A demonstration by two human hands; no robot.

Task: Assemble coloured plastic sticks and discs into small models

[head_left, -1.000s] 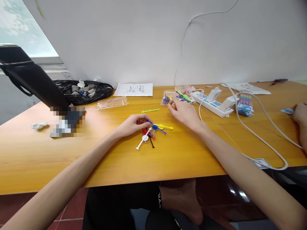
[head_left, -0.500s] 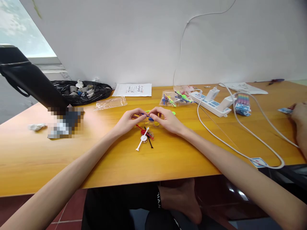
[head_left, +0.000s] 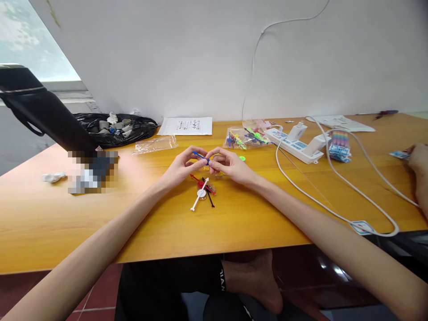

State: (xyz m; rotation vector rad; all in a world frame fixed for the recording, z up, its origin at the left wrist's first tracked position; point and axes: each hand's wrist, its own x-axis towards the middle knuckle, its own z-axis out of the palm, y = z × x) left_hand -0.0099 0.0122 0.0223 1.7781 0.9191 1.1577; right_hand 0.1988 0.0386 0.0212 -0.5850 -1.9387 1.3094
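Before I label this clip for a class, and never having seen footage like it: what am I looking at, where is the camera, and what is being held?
The camera sits on a person's head, looking forward and down, so the two bare arms reaching in are their own. The left hand and right hand meet above a wooden table and pinch a small blue plastic stick between their fingers. Just below lie a white stick and red and black ones. Farther back are a clear bag of coloured pieces, a white power strip with cables, a printed sheet and a black bag. At the right edge is another person's hand.
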